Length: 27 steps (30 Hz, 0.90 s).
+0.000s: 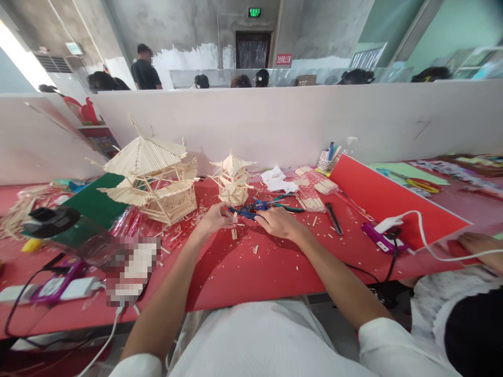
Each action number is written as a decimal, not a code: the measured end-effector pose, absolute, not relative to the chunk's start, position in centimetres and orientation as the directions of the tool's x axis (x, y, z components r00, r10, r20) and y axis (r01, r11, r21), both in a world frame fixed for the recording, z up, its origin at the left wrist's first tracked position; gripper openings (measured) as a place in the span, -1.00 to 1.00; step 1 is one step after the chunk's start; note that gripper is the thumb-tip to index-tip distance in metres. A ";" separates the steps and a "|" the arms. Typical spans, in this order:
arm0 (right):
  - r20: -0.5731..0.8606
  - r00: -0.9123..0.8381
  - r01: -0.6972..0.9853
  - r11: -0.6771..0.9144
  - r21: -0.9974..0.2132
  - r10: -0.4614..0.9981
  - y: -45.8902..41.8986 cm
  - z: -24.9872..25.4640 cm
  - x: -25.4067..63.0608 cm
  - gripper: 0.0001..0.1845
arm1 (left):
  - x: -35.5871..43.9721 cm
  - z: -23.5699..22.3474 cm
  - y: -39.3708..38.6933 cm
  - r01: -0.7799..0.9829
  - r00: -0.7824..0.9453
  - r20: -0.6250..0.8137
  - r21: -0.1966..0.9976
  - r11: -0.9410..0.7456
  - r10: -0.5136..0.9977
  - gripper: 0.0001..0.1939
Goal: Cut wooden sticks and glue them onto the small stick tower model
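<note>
My right hand is closed around the handles of blue pliers, whose jaws point left. At the jaws, my left hand pinches what looks like a short, thin wooden stick. Just behind my hands stands a small wooden-stick pagoda with tiered roofs. A larger stick pavilion stands further left. More tools with blue and teal handles lie behind the pliers, partly covered by them.
Stick offcuts litter the red table. Packs of sticks, a black cutter knife and a red board lie to the right. A bottle, a phone and power strips are left. Another person's hand rests far right.
</note>
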State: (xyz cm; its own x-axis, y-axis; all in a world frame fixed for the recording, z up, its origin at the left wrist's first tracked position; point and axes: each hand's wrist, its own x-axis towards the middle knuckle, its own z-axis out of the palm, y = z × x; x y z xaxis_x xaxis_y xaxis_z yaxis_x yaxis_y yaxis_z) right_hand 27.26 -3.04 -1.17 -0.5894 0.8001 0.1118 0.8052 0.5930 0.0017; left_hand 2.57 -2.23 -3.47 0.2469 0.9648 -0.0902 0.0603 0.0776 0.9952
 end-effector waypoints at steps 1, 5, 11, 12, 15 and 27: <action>0.111 -0.586 0.807 0.590 -0.004 0.803 -3.0 -1.2 27.2 -0.51 | 2.5 -3.4 -2.2 0.062 0.253 -0.088 0.995 0.075 0.963 -0.47; 0.102 -0.584 0.805 0.591 -0.052 0.805 -2.9 -1.1 27.4 -0.50 | 2.4 -3.3 -2.3 0.057 0.263 -0.090 0.995 0.078 0.961 -0.48; 0.080 -0.620 0.766 0.625 -0.150 0.780 -2.7 -1.2 27.9 -0.52 | 2.3 -3.1 -2.4 0.041 0.301 -0.105 0.994 0.098 0.948 -0.44; 0.078 -0.622 0.764 0.626 -0.157 0.779 -2.7 -1.2 28.0 -0.52 | 2.3 -3.0 -2.4 0.041 0.307 -0.106 0.994 0.098 0.946 -0.44; 0.072 -0.628 0.759 0.630 -0.166 0.775 -2.7 -1.1 28.0 -0.53 | 2.2 -2.9 -2.5 0.054 0.323 -0.121 0.992 0.110 0.939 -0.44; 0.034 -0.673 0.711 0.659 -0.246 0.739 -2.4 -1.0 28.5 -0.56 | 2.1 -2.2 -2.9 0.083 0.362 -0.172 0.985 0.152 0.916 -0.44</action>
